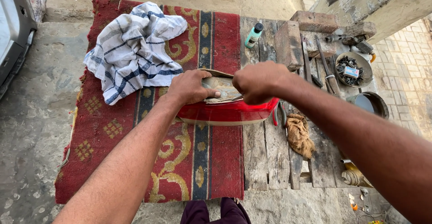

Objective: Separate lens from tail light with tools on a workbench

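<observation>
Daylight; concrete floor [31, 116], red patterned rug [112, 134], plank bench [274, 161], brick paving [405, 71].

arms: we wear no sleeves, both forearms bare to the frame edge | left hand [191, 87], right hand [258, 82]: we wear no gloves, rings or watch | legs: dark purple trousers [215, 212]

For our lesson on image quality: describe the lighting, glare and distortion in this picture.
Head view: soft, even daylight, no hard shadows; a faint sheen on the red cover under the left hand and right hand; sharp focus throughout; wide-angle stretching of the forearms near the edges.
</observation>
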